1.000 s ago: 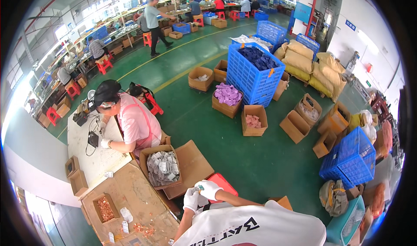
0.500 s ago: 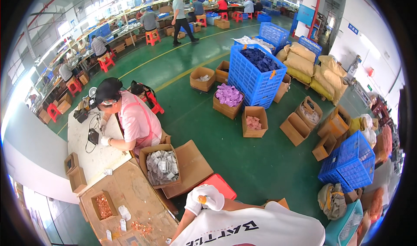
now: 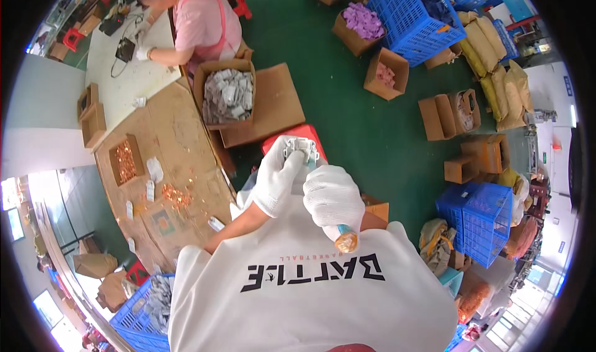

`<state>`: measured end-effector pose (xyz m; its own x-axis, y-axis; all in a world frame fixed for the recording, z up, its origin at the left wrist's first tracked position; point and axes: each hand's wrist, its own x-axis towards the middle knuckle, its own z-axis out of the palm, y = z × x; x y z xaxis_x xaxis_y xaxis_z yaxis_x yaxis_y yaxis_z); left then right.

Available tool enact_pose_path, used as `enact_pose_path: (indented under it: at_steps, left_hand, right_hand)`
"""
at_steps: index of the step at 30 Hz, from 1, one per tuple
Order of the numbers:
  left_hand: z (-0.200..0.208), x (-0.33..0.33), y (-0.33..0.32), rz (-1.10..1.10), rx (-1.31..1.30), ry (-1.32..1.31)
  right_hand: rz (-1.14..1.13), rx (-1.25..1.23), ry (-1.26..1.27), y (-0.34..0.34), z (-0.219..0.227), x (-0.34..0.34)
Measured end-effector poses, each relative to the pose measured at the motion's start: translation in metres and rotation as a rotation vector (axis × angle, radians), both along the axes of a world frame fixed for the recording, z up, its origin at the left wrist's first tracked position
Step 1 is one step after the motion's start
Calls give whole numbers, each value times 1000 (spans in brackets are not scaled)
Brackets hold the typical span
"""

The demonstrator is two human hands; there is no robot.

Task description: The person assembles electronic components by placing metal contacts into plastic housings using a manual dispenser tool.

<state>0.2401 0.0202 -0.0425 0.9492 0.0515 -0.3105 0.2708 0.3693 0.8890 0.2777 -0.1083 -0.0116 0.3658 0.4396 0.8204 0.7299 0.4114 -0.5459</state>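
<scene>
In front of my chest, my left hand (image 3: 274,181), in a white knit glove, holds a small white plastic housing (image 3: 302,145) with its thumb and fingers. My right hand (image 3: 334,197), gloved alike, is wrapped round a screwdriver (image 3: 346,241) with a clear orange and blue handle. The handle's end sticks out below my fist, and the shaft side points up toward the housing. Whether the tip touches the housing is hard to tell. To the left, small copper pieces (image 3: 177,196) lie loose on the cardboard-covered table (image 3: 180,122), near several white housings.
A carton of copper pieces (image 3: 126,164) stands on the table. Beyond it a co-worker (image 3: 205,17) in pink sits working. A carton of grey-white parts (image 3: 228,95) and a red stool (image 3: 304,133) are ahead. Blue crates (image 3: 475,218) and cartons stand right.
My view has tilted down toward my chest. My hands, bunched together before, now show apart, with the white housing visible in the left and the screwdriver in the right.
</scene>
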Motion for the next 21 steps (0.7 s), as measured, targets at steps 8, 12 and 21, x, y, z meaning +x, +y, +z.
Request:
enact_pose_path:
  at_steps: [8, 12, 21]
  left_hand:
    - [25, -15, -10, -34, 9, 38]
    - [25, -16, -12, -49, 153, -49]
    - [50, -11, -20, -69, -39, -27]
  right_hand:
    - [13, 23, -12, -11, 19, -11]
    - [116, -148, 31, -38, 9, -17]
    - [144, -215, -38, -42, 11, -9]
